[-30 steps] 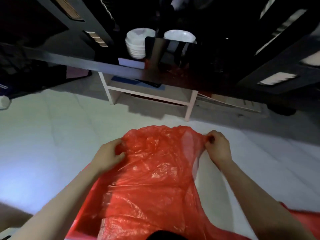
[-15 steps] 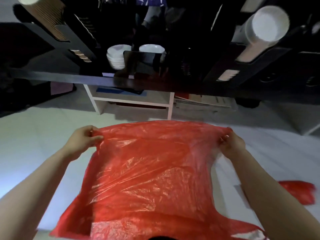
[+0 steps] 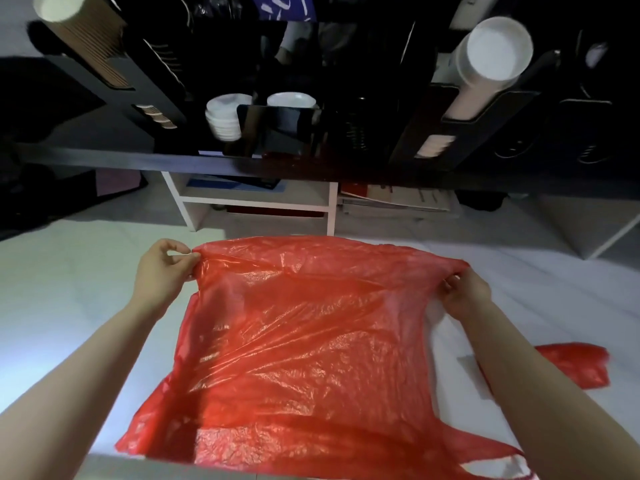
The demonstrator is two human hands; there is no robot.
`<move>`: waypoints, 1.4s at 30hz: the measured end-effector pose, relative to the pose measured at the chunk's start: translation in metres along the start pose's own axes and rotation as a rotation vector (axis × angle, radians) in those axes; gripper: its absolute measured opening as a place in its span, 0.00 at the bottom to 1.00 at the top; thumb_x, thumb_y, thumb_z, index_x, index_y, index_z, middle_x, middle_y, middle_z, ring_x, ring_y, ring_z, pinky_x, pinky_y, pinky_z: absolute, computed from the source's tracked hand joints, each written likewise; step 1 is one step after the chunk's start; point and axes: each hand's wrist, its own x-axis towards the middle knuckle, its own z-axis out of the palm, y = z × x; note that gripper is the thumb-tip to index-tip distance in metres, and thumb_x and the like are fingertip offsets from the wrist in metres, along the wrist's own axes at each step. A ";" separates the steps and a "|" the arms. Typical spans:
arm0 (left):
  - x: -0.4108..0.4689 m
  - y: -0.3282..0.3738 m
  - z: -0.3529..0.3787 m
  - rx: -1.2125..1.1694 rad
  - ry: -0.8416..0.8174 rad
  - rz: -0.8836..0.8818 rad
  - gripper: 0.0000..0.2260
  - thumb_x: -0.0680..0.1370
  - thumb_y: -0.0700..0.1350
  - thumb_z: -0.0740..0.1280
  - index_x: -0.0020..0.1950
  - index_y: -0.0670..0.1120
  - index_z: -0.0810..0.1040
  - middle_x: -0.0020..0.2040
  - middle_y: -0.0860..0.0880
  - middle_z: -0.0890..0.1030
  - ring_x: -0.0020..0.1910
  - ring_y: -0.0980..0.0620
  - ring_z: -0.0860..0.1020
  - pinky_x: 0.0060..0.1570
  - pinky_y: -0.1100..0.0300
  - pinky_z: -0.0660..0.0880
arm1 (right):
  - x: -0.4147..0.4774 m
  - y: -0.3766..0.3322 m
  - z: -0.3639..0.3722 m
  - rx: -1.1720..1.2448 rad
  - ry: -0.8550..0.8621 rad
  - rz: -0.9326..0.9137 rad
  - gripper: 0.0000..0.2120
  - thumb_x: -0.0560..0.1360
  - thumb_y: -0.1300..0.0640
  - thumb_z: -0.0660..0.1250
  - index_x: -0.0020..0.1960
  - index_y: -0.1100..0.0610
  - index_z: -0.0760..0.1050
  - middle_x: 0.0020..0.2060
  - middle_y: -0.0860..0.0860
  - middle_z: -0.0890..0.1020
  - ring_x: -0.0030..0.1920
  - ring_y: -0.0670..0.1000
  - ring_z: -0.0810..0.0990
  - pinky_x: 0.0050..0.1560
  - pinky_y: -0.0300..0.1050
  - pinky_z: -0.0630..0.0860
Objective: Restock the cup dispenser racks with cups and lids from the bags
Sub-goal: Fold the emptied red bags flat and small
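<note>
left hand (image 3: 166, 271): pinched the far-left corner of the red bag (image 3: 304, 341), thumb against curled fingers.
bag position: stretched between the two pinches, with the sheet draped from them back toward the person over the white surface (image 3: 69, 306).
why: the two-corner pinch pulled the film flat. It looked empty, so probably being straightened or folded. Contents not confirmable.
axis: the taut edge ran pinch to pinch, left-right. The long axis ran from the grips back toward the body.
pointing: handle strips showed at the near-right end, so the mouth likely faced the person and the closed end sat at the grips.
right hand (image 3: 464, 296): pinched the far-right corner, film bunched in its fingertips.
second red bag (image 3: 581, 368): lay right of the right-hand grip and nearer, apart from it.
racks: beyond both grips, brown cups (image 3: 86, 46) up-left and white cups (image 3: 491, 53) up-right.
</note>
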 end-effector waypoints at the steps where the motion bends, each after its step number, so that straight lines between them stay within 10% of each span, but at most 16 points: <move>1: -0.001 0.000 0.000 0.019 0.012 0.010 0.05 0.76 0.38 0.69 0.43 0.44 0.74 0.35 0.43 0.79 0.33 0.48 0.78 0.33 0.59 0.78 | 0.002 0.001 -0.003 0.006 -0.005 0.007 0.07 0.77 0.66 0.58 0.43 0.58 0.71 0.40 0.54 0.77 0.38 0.52 0.77 0.26 0.38 0.77; 9: -0.009 0.004 0.000 0.014 -0.006 0.041 0.05 0.75 0.39 0.70 0.41 0.46 0.76 0.36 0.43 0.81 0.34 0.48 0.80 0.35 0.58 0.77 | 0.009 0.000 -0.006 -0.126 -0.071 0.003 0.08 0.80 0.65 0.53 0.48 0.60 0.70 0.53 0.55 0.74 0.40 0.49 0.75 0.49 0.43 0.77; 17: -0.013 0.005 0.005 0.044 0.024 0.073 0.07 0.76 0.39 0.68 0.39 0.48 0.76 0.35 0.44 0.82 0.33 0.48 0.79 0.36 0.56 0.79 | -0.003 -0.004 -0.010 0.046 -0.056 0.042 0.07 0.76 0.66 0.60 0.50 0.60 0.74 0.45 0.56 0.80 0.43 0.55 0.80 0.31 0.42 0.79; 27: -0.002 -0.004 -0.001 0.042 0.270 -0.083 0.07 0.72 0.36 0.61 0.36 0.48 0.70 0.35 0.43 0.78 0.36 0.43 0.78 0.43 0.47 0.76 | 0.007 -0.002 -0.023 -0.285 0.006 -0.235 0.07 0.78 0.66 0.57 0.47 0.57 0.71 0.43 0.56 0.75 0.37 0.51 0.76 0.48 0.45 0.76; 36: 0.004 -0.014 -0.004 0.085 0.276 -0.119 0.14 0.71 0.35 0.56 0.26 0.44 0.62 0.23 0.47 0.61 0.25 0.49 0.59 0.28 0.60 0.56 | -0.002 -0.014 -0.022 -0.041 0.046 -0.154 0.09 0.80 0.66 0.56 0.43 0.58 0.71 0.36 0.55 0.75 0.31 0.49 0.73 0.25 0.36 0.69; 42: -0.001 -0.017 0.000 0.409 0.216 0.043 0.03 0.80 0.42 0.57 0.50 0.43 0.68 0.39 0.45 0.74 0.38 0.43 0.71 0.40 0.52 0.67 | 0.003 -0.027 -0.013 -0.067 -0.034 -0.158 0.10 0.81 0.60 0.56 0.41 0.57 0.68 0.39 0.53 0.74 0.36 0.47 0.77 0.43 0.39 0.78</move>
